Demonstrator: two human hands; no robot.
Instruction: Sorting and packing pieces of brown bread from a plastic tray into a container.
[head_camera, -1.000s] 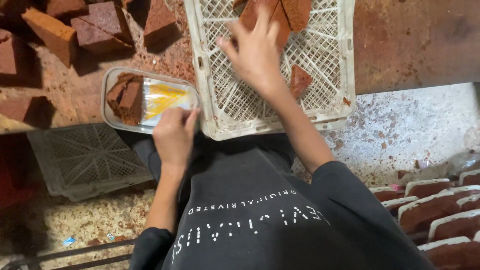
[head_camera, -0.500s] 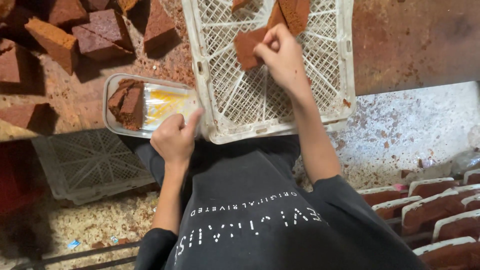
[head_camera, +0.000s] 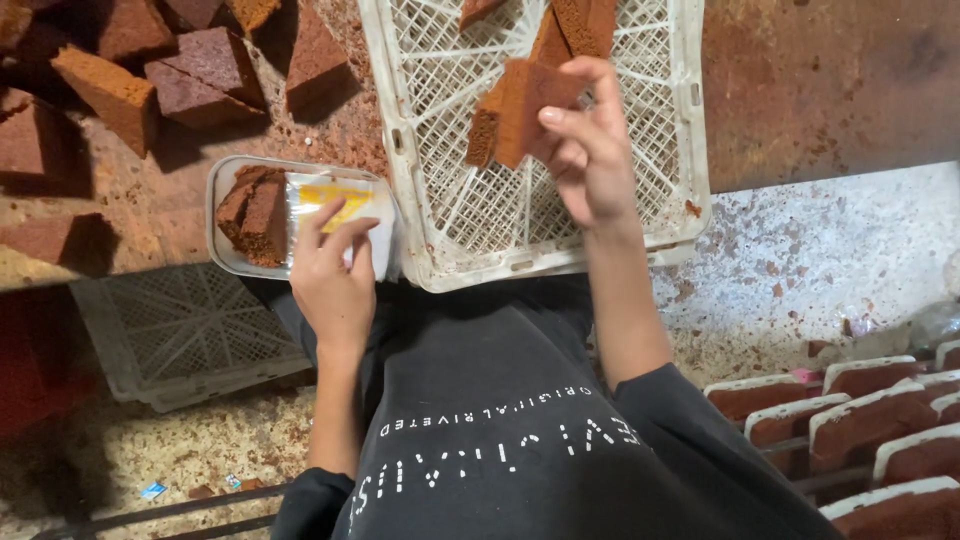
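My right hand (head_camera: 590, 150) has its grip closed on a brown cake slice (head_camera: 515, 115), lifted clear above the white lattice crate (head_camera: 680, 160). My left hand (head_camera: 335, 275) rests fingers-down on the small clear tray (head_camera: 225, 190), grip loose, pinning a yellow-printed liner (head_camera: 345, 205). One cake piece (head_camera: 255, 210) already sits in that tray. More slices (head_camera: 580, 20) remain in the crate, and large blocks (head_camera: 150, 70) lie uncut on the rusty surface (head_camera: 820, 80).

Clear oblong plastic tray (head_camera: 222, 215) left of white crate, yellow-and-white wrapper (head_camera: 335, 200) inside, packed trays (head_camera: 860, 410) lower right
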